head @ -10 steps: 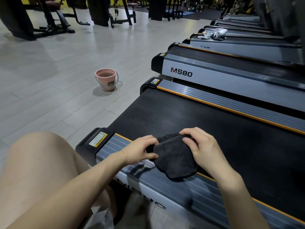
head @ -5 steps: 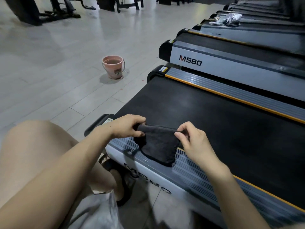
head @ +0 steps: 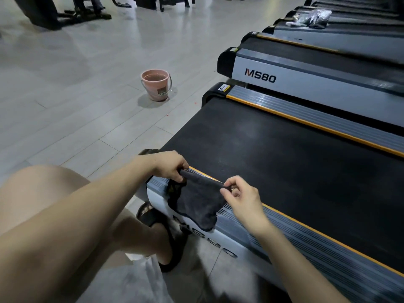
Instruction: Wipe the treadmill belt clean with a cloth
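1. Left hand [head: 170, 166] reaching in from lower left, forearm bare, fingers curled under, pinching the upper left corner of a dark grey soft terry cloth [head: 197, 202]
2. Right hand [head: 241, 196] coming from lower right, thumb and forefinger pressed together on the cloth's upper right corner, other fingers loosely bent
3. Both hands level with each other, held just above the near side rail, top edge of cloth stretched between them
4. Cloth hanging below the hands, draped down over the grey ribbed side rail [head: 284, 241] and the white side panel, lower edge rounded and uneven, one flap folded at the left
5. Cloth at the near rear corner of the treadmill, beside the wide matte black rubber treadmill belt [head: 284, 167], not lying on the belt
6. Belt flat, finely textured, with faint pale smudges near its middle
7. Thin orange strip along each edge of the belt, grooved grey rails outside it
8. Bare knee and dark sandal [head: 159, 217] low at left beside the treadmill, pale grey shorts at bottom
9. Round pink plastic bucket [head: 155, 84] with wire handle standing on the pale grey tiled floor [head: 65, 95], well apart from the hands
10. Second treadmill marked MS80 [head: 260, 75] just beyond, more in a row behind, a crumpled clear plastic bag [head: 310, 17] on a far one
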A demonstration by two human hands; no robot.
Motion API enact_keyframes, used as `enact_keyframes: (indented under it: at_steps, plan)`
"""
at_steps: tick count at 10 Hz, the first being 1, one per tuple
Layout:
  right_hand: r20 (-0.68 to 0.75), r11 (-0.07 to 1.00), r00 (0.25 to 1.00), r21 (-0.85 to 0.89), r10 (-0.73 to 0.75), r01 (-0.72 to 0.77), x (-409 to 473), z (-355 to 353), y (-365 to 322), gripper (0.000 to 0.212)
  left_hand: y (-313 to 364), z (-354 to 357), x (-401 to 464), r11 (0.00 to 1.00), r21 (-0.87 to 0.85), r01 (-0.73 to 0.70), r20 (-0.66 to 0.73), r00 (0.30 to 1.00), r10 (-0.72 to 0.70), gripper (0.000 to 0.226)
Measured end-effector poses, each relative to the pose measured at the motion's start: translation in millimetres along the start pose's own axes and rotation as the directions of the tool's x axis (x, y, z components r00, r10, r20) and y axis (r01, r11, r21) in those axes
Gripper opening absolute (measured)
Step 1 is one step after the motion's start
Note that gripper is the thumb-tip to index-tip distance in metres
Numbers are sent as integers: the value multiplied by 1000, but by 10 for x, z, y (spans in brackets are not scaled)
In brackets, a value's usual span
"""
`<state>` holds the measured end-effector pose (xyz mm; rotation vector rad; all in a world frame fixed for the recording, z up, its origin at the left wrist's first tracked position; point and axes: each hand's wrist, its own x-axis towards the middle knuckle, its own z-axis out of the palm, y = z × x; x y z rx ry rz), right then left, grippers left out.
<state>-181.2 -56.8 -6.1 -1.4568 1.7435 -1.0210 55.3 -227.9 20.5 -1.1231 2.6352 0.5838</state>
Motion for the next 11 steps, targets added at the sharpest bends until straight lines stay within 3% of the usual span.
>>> enact_keyframes:
  at_steps: [1,2,4,5,6,7,9,10,11]
  plan:
    - [-10,999,1000,-26,-24,24,-26,-49,52,14,-52,-50,43,996,-79,-38,7,999,39,39]
    - [29,1000,1000,4,-8,8,-39,-96,47,13,-125,-54,10,963,-265,-39,26,999,47,41]
    - [170,921,985,384,6,-72,92,-238,-37,19,-183,-282,-23,687,-724,65,178,979,95,43]
    - [117,957,987,255,109,-136,271,-152,131,20,-274,-167,225,751,-657,71,157,987,44,26]
    - [17,983,988,-97,156,-154,403,-2,383,21,-216,89,482,910,-413,43,42,999,-28,15]
    - [-21,961,993,-248,120,-122,430,62,477,20,-179,223,570,959,-274,76,-29,996,-87,16]
    - [9,926,997,-370,83,-73,408,83,540,16,-163,250,611,980,-133,147,-46,987,-154,35]
    - [44,898,999,-440,24,-3,399,27,523,18,-110,284,567,977,35,212,-157,966,-204,44]
    - [123,808,992,-583,-18,87,409,-77,464,23,-20,290,525,960,51,276,-290,924,-250,47]
